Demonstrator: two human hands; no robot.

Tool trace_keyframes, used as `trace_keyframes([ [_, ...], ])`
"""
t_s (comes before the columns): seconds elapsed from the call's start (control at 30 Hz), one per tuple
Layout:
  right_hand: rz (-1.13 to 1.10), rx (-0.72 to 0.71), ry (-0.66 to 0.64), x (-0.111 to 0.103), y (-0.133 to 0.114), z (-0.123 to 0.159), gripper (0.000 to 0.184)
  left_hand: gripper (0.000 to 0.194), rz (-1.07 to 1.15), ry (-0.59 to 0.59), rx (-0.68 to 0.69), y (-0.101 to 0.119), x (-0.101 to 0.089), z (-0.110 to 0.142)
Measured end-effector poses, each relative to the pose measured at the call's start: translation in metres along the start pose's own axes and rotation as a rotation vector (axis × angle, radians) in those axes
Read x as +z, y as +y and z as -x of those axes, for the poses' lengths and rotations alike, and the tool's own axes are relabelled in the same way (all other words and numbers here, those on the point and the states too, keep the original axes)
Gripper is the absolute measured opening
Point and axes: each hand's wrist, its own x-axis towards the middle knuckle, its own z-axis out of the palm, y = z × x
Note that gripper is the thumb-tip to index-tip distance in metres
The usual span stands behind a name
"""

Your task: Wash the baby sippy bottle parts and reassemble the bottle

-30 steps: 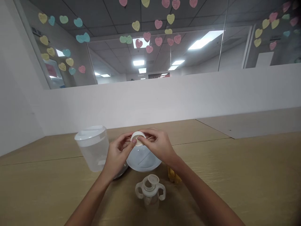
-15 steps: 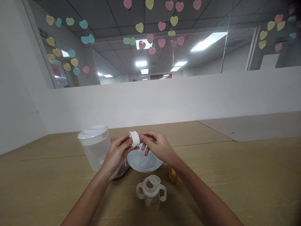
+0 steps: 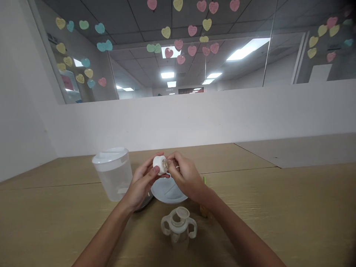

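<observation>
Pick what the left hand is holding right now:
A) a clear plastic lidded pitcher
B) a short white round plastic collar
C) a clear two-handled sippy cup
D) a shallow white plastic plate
B. The person's left hand pinches the short white round plastic collar between thumb and fingers, while the clear two-handled sippy cup stands apart on the table.

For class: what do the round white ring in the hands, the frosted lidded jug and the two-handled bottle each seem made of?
The round white ring looks like smooth, opaque plastic. The frosted lidded jug seems translucent plastic, cloudy, not glass-clear. The two-handled clear bottle looks like plastic, with milky handles; its body could be glass.
</observation>
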Motion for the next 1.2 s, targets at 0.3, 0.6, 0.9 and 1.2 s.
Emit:
trace_keyframes([
  [0.3,-0.293,0.037,0.007,0.004,0.006,0.000,0.015,0.039,0.189,-0.029,-0.021,0.002,0.000,0.000],
  [0.6,-0.473,0.084,-0.050,0.004,0.007,0.001,0.018,0.039,0.217,-0.033,-0.024,0.001,0.001,0.001],
  [0.9,-0.150,0.031,0.092,0.001,0.000,0.001,0.012,0.037,0.062,-0.029,0.013,0.007,-0.006,-0.005],
  [1.2,0.215,-0.154,0.170,0.003,0.001,0.001,0.015,0.044,-0.107,0.003,0.071,0.006,-0.013,-0.006],
])
